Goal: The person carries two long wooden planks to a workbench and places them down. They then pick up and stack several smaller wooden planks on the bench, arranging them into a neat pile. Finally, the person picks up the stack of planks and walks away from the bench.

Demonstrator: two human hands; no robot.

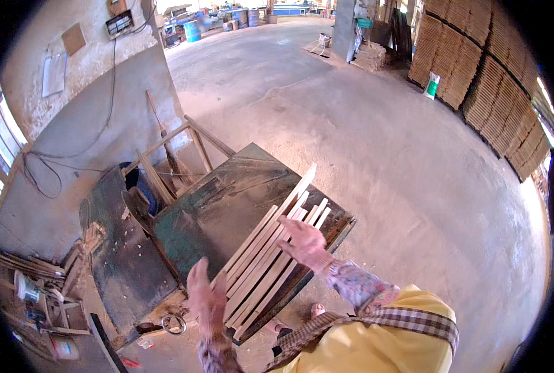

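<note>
Several long, narrow wooden strips (261, 258) lie side by side in a loose bundle, slanting across the right part of a dark, worn worktable (208, 193). My right hand (303, 241) rests over the strips on their right side, fingers stretched out and apart across them. My left hand (206, 297) is at the near left end of the bundle, fingers raised and apart and somewhat blurred. Whether it touches the outermost strip, I cannot tell. Neither hand is closed around a strip.
Left of the tabletop stands a dark round disc (139, 210), like a saw blade. Behind it are a wooden frame (158, 146) and a broom (165, 133) by the wall. Wood scraps (62, 304) and a white bucket (25, 287) lie lower left. Tall stacked wood (445, 59) stands far right.
</note>
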